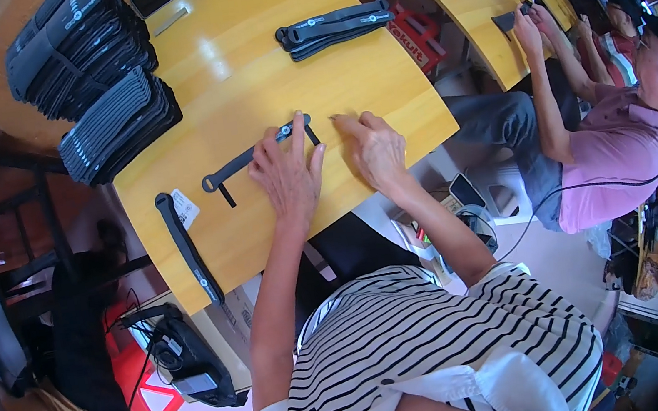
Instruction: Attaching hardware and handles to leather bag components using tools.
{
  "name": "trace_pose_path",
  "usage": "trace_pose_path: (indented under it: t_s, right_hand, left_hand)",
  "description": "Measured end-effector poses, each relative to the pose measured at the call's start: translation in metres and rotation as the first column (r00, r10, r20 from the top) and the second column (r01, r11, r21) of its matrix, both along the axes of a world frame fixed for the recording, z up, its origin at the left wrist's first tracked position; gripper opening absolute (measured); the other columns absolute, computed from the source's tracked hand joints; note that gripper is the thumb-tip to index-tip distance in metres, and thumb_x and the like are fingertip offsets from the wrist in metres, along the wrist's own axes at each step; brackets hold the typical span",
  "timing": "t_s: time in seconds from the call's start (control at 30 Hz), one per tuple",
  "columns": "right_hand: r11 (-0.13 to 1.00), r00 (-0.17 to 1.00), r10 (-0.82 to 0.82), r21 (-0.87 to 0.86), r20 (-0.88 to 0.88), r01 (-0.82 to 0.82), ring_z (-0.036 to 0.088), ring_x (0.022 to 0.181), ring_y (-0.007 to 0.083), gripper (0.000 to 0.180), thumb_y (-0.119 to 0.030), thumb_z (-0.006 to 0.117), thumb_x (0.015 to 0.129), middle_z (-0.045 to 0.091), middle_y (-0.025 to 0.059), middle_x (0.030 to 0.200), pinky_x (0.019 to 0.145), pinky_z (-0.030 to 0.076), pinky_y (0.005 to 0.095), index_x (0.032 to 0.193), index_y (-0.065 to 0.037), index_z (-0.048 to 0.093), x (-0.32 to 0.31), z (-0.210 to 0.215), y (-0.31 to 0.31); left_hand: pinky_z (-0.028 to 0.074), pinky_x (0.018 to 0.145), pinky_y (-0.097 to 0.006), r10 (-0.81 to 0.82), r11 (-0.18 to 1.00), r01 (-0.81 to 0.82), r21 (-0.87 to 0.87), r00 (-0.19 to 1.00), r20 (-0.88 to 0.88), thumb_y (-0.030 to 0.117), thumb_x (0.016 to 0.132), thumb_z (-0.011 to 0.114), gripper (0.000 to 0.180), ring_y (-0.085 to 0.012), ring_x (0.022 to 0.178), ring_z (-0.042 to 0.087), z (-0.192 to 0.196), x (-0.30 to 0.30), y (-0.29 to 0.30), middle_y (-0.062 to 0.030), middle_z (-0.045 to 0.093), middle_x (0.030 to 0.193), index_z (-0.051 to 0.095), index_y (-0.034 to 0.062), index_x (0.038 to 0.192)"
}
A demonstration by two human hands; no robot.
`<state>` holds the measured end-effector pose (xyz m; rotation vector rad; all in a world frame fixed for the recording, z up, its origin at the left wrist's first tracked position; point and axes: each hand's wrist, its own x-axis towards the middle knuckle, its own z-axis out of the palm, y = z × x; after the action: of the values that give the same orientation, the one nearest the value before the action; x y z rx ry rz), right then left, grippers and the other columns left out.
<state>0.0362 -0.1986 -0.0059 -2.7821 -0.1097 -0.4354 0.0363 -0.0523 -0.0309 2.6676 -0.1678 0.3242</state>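
A dark strap (243, 164) with rounded, holed ends lies across the wooden table in front of me. Each end has a short black strip (228, 193) beside it. My left hand (287, 173) rests on the strap's right half, fingers stretched out and the index finger along its end. Just right of that end, my right hand (377, 152) is held low over the table with its fingers curled in. A tiny dark speck shows at its fingertips, too small to name. Another dark strap (188, 246) lies at the table's left edge, partly over a white label (185, 209).
Tall stacks of dark straps (115, 122) stand at the far left of the wooden table (243, 74). A smaller bundle of straps (333, 26) lies at the far right. A co-worker in a pink shirt (606, 141) sits at another table to the right. A black bag (190, 351) sits below left.
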Motion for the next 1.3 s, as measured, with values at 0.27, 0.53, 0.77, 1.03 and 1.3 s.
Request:
trace_pose_path:
  t_s: [0.27, 0.53, 0.77, 1.03, 1.3]
  right_hand:
    - [0.973, 0.995, -0.037, 0.222, -0.094, 0.057, 0.059, 0.068, 0.03, 0.027, -0.011, 0.057, 0.077, 0.055, 0.0106, 0.076, 0.058, 0.047, 0.0412, 0.104, -0.011, 0.062, 0.0, 0.009, -0.007]
    - [0.941, 0.941, 0.336, 0.031, 0.047, -0.338, 0.059, 0.073, 0.035, 0.01, -0.007, 0.056, 0.073, 0.058, 0.0153, 0.08, 0.063, 0.048, 0.0431, 0.079, -0.003, 0.063, 0.156, 0.032, 0.065]
    - [0.925, 0.925, 0.38, -0.018, -0.007, -0.38, 0.06, 0.084, 0.0354, 0.01, -0.01, 0.056, 0.075, 0.058, 0.0159, 0.09, 0.071, 0.048, 0.0459, 0.077, -0.003, 0.063, 0.324, -0.024, 0.151]
    - [0.933, 0.939, 0.329, -0.121, -0.102, -0.34, 0.059, 0.093, 0.0343, 0.019, -0.021, 0.059, 0.077, 0.061, 0.0174, 0.095, 0.078, 0.048, 0.0446, 0.091, -0.011, 0.065, 0.406, -0.049, 0.188]
    - [0.863, 0.879, 0.463, 0.283, -0.109, -0.42, 0.061, 0.067, 0.0258, 0.016, -0.017, 0.058, 0.074, 0.062, 0.0126, 0.07, 0.062, 0.047, 0.037, 0.077, -0.004, 0.066, 0.27, 0.046, 0.121]
  left_hand:
    - [0.034, 0.089, -0.041, 0.152, 0.885, -0.089, -0.457, 0.983, 0.101, 0.006, 0.08, 0.059, 0.04, -0.0334, 0.105, 0.041, 0.02, -0.048, 0.044, -0.0193, 0.042, 0.11, 0.05, 0.0019, 0.118]
    - [0.042, 0.066, -0.039, 0.156, 0.906, -0.145, -0.398, 0.988, -0.005, 0.006, 0.078, 0.059, 0.022, -0.0311, 0.072, 0.051, -0.015, -0.095, 0.065, -0.0138, 0.051, 0.083, 0.055, -0.0001, 0.099]
    - [0.035, 0.052, -0.034, 0.199, 0.976, -0.189, -0.11, 0.975, 0.098, 0.019, 0.075, 0.066, 0.017, -0.0236, 0.062, 0.05, -0.016, -0.092, 0.055, -0.0069, 0.05, 0.07, 0.063, 0.0086, 0.088]
    - [0.032, 0.048, -0.032, 0.192, 0.981, -0.191, -0.034, 0.981, 0.034, 0.028, 0.076, 0.067, 0.021, -0.0193, 0.054, 0.046, -0.017, -0.084, 0.056, -0.0024, 0.046, 0.065, 0.066, 0.0128, 0.09]
    - [0.035, 0.052, -0.035, 0.183, 0.98, -0.18, -0.085, 0.982, 0.04, 0.022, 0.077, 0.067, 0.019, -0.0233, 0.059, 0.046, -0.019, -0.082, 0.054, -0.0053, 0.045, 0.067, 0.063, 0.0114, 0.092]
